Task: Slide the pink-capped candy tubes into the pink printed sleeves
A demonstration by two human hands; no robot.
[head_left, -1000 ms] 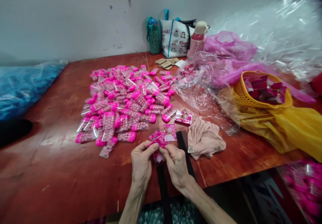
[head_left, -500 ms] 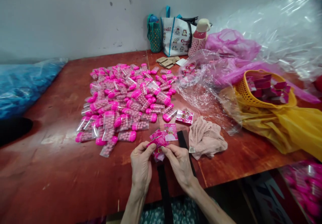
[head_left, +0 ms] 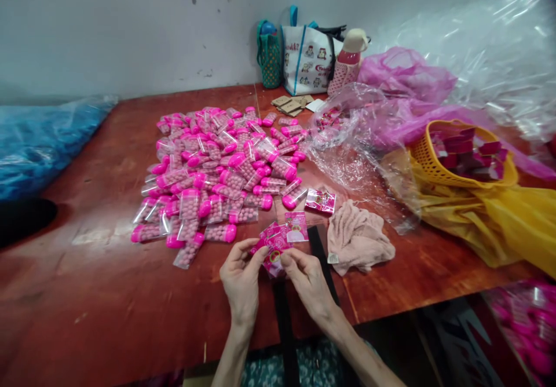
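Observation:
Between my two hands, near the table's front edge, is a pink printed packet [head_left: 274, 258]. My left hand [head_left: 243, 280] pinches its left side between thumb and fingers. On the other side, my right hand [head_left: 307, 280] has thumb and fingertips closed on the packet's right edge. Just behind it lies another pink printed packet [head_left: 296, 226], flat on the table. A small stack of pink packets [head_left: 320, 200] rests further back. Beyond my left hand spreads a big heap of clear containers with pink caps [head_left: 217, 167], filled with small pink balls.
A pinkish cloth [head_left: 359, 237] lies right of my hands, beside a black strap [head_left: 324, 254]. Further right, a yellow basket [head_left: 428, 158] holds dark pink pieces. Plastic bags, a white tote bag [head_left: 304, 62] and bottles stand at the back. A blue bagged bundle [head_left: 47, 143] is at left.
The packet between my hands has turned flatter, so more of its printed face shows. My left hand has shifted slightly left and up. The whole view has moved a little.

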